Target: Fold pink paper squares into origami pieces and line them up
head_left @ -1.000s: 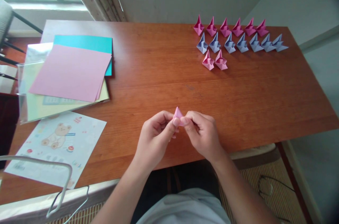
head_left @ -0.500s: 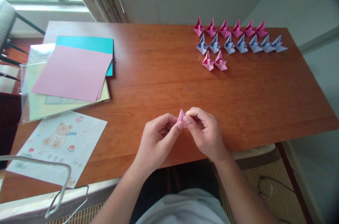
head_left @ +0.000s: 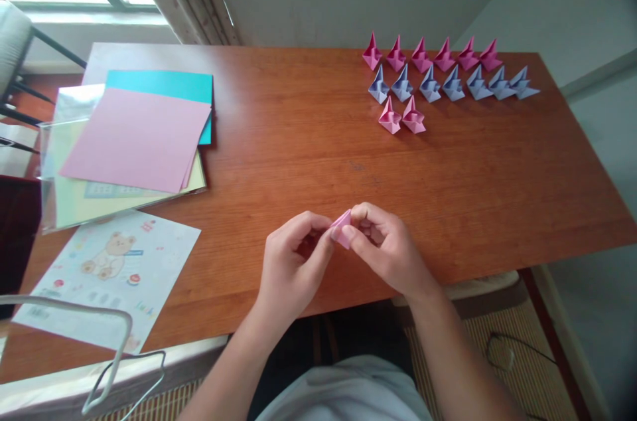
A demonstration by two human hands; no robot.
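Note:
A small folded piece of pink origami paper is pinched between both hands, just above the near part of the wooden table. My left hand grips its left side with thumb and forefinger. My right hand pinches its right side the same way. Fingertips cover part of the paper, so its full shape is hidden. Farther back on the right stand folded paper figures in rows: dark pink ones at the back, lilac ones in the middle, and two light pink ones in front.
At left lie pink paper sheets, a turquoise sheet and a clear plastic sleeve. A bear-printed sheet is nearer me. A white metal bar crosses the lower left corner. A stool stands beyond the table.
The folded pink paper has turned between my fingers: its point, upright before, now leans up to the right. Both hands keep their pinch and have shifted only slightly.

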